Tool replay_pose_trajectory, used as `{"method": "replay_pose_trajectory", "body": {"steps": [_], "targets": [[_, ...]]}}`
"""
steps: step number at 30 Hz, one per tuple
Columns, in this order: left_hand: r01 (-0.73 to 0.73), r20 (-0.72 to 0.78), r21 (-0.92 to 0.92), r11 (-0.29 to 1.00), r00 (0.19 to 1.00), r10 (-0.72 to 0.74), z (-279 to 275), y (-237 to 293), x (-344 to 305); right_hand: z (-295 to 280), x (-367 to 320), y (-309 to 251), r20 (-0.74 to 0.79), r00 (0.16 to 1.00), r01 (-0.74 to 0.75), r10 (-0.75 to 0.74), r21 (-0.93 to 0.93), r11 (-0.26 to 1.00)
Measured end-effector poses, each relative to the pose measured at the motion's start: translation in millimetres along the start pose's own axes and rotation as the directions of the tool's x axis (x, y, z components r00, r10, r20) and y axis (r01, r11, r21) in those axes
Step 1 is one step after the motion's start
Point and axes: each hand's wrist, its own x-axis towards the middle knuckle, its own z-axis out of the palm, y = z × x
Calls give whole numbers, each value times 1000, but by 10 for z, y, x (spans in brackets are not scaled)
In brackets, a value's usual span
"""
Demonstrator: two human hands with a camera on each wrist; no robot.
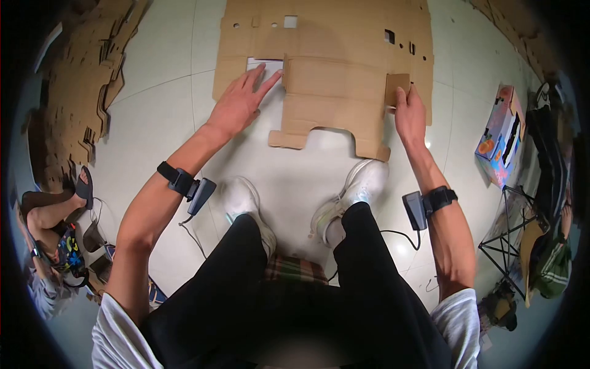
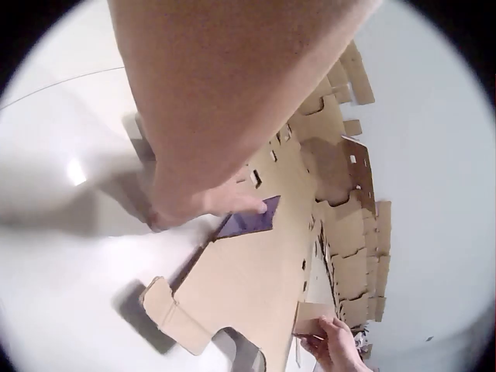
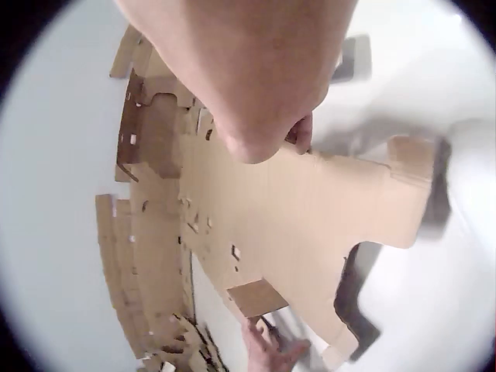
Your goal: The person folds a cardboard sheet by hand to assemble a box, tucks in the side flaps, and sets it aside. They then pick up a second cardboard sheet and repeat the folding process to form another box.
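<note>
A flat brown cardboard sheet (image 1: 335, 77) with cut-out holes lies on the floor in front of the person's shoes. At its left, the left hand (image 1: 236, 104) reaches out with spread, nearly straight fingers. One fingertip is right at a raised flap, which looks dark and shaded in the left wrist view (image 2: 252, 221). On the other side, the right hand (image 1: 410, 115) pinches a folded-up cardboard flap (image 1: 398, 90) between thumb and fingers. Its fingers (image 3: 303, 133) are partly hidden behind the wrist in the right wrist view.
White shoes (image 1: 365, 184) stand just below the sheet's notched edge. Stacked cardboard (image 1: 74, 74) is at the left. A colourful box (image 1: 501, 135) and a black wire frame (image 1: 507, 240) stand at the right. Another person's leg (image 1: 55, 212) shows at far left.
</note>
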Motion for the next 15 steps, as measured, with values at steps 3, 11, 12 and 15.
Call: {"method": "replay_pose_trajectory", "body": {"steps": [3,11,12,15], "targets": [[-84,-174,94,992,980,99,110,-98,49,-36,-110,-221,60,996,-64,59,87,994],[-332,134,-130,934,928,348,-98,38,-140,-432,-386,-727,552,768,-69,325,-433,899],[-253,162,-268,930,939,302,-79,69,-234,-455,-430,-788,594,720,-113,360,-411,905],[-72,199,-562,824,955,219,103,115,-476,-418,-670,-623,671,673,-298,311,-139,944]]}}
